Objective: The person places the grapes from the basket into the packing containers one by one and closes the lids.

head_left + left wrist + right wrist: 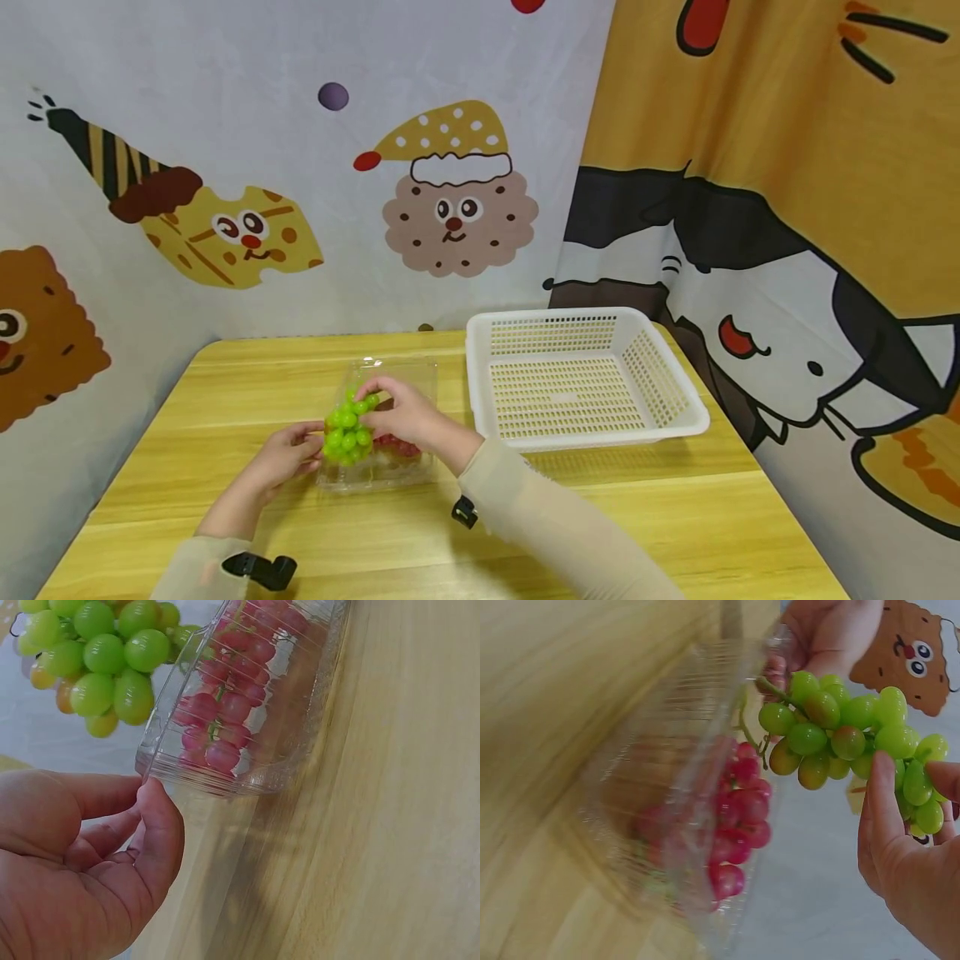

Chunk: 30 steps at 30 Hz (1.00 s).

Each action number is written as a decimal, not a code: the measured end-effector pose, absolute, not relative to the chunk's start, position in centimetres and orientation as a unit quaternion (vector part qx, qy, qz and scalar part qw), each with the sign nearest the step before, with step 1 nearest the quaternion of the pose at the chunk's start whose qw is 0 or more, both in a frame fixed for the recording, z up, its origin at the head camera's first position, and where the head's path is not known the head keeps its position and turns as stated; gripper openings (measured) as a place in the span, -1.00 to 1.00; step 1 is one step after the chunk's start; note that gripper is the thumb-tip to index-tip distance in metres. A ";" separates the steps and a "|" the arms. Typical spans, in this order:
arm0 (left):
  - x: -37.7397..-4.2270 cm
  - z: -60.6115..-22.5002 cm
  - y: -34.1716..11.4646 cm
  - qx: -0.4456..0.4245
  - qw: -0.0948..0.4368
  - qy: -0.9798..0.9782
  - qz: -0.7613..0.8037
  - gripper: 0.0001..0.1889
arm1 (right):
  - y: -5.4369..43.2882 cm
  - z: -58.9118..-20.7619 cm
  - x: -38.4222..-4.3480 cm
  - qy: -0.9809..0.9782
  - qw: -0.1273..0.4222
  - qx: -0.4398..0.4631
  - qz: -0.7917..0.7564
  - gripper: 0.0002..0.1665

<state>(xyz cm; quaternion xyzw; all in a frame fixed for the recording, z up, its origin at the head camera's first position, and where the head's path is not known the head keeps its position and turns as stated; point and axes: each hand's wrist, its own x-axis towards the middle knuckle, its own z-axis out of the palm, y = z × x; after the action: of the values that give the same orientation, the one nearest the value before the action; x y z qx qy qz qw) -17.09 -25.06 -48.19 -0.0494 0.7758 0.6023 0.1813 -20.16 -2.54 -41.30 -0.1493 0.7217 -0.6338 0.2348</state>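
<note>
My right hand (403, 413) holds a bunch of green grapes (847, 735) by one end, over a clear plastic box (382, 477). The bare stem points toward the box's left side. Some of the green grapes have a reddish tint. Inside the box lies a bunch of red grapes (229, 712), together with something brown (641, 776) that shows blurred through the ribbed wall. The thumb and index finger of my left hand (97, 855) pinch the rim at the box's near left corner. The box's lid (408, 372) is folded back toward the wall.
A white plastic basket (480, 379) with slotted walls and floor stands at the table's back right. The wooden table (225, 375) reaches a printed curtain (262, 125) behind. Black straps with small devices (262, 571) are on both wrists.
</note>
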 end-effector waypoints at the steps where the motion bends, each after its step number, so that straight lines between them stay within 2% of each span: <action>1: -17.1 -48.2 -25.1 -0.050 0.182 0.775 0.604 -0.53 | -2.5 -41.5 -20.1 0.726 0.236 -0.150 -0.628 -0.74; 13: -17.3 -48.3 -25.1 -0.050 0.181 0.764 0.617 -0.54 | -1.3 -44.6 -20.1 0.787 0.241 -0.174 -0.540 -0.71; 21: -17.3 -48.2 -24.9 -0.052 0.180 0.763 0.619 -0.53 | 0.4 -45.0 -20.3 0.867 0.161 -0.249 -0.400 -0.68; 30: -17.2 -48.0 -24.8 -0.057 0.182 0.770 0.609 -0.54 | 1.6 -44.1 -19.1 0.927 0.100 -0.279 -0.231 -0.73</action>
<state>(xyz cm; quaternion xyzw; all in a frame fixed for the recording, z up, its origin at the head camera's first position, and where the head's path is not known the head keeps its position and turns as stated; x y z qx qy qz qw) -17.25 -24.83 -48.03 -0.0572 0.7702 0.6085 0.1821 -19.11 1.57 -44.06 -0.2793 0.9268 -0.2305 0.0998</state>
